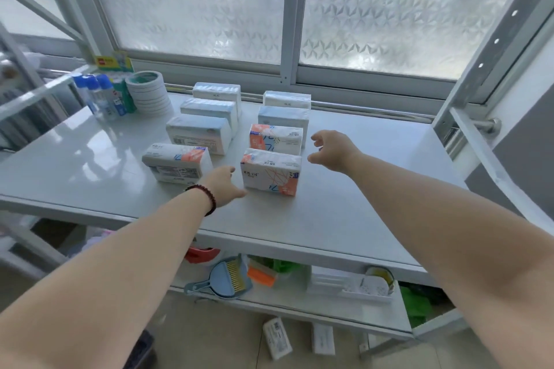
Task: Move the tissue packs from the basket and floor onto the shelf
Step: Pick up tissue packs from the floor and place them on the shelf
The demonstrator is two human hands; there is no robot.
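Observation:
Several tissue packs stand in two rows on the white shelf (344, 189). The nearest pack of the right row (271, 172) is white with orange and blue print. My left hand (223, 186) hovers just left of it, fingers apart, holding nothing. My right hand (331, 150) is just right of it, open and empty, level with the second orange-print pack (275, 138). Another orange-print pack (177, 163) fronts the left row. Two more packs lie on the floor below, one (277, 338) tilted and one (323, 338) beside it. The basket is not in view.
Blue-capped bottles (100, 96) and a stack of tape rolls (148, 93) stand at the shelf's back left. On the lower shelf lie a blue dustpan with brush (227, 277), orange and green items and a white holder (368, 289). A frosted window is behind; a metal upright (491, 48) rises at right.

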